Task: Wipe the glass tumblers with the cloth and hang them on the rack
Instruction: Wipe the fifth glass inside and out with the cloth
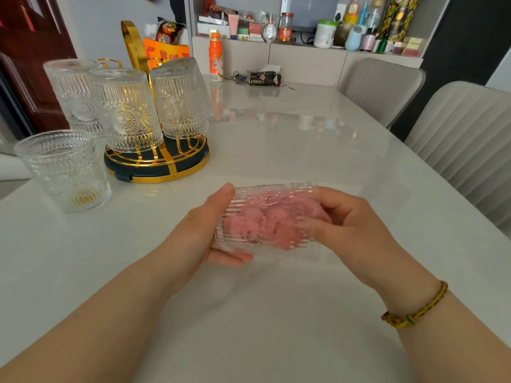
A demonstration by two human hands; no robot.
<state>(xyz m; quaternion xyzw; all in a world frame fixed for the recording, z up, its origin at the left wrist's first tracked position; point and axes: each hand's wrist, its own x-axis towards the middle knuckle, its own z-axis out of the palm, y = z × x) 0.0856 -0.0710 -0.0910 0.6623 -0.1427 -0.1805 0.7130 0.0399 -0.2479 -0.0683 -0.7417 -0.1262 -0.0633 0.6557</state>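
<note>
One table point(304, 139): pale and glossy, it carries everything I work with.
Rack point(166, 168): gold wire on a dark round base. It stands to the left of the hands and farther from me, on the left hand's side.
Hung tumblers point(127, 111): I count three hanging mouth-down on the rack. I cannot tell whether another hides behind the right-most one.
Upright tumbler point(65, 170): it stands mouth-up on the table just left of the rack, well apart from both hands. I judge it is waiting to be wiped.
Held tumbler point(265, 194): it lies on its side between both hands, in front of me and near the table's middle. Its long axis runs left to right, with the base toward the left and the mouth toward the right.
Left hand point(199, 230): it grips the base end, thumb over the top and fingers point(232, 258) curled underneath.
Right hand point(356, 225): it is at the mouth end, with the thumb outside the wall and the fingers tucked inside, pressing the cloth.
Cloth point(254, 225): pink and bunched inside the held tumbler, it shows through the ribbed glass.
Step in hand: I judge this is the inside wipe, not yet the hanging.
What the next move turns on: the mouth faces right, away from the rack. I judge the left hand, being nearer, must carry the glass over and tip it mouth-down once the cloth comes out.
</note>
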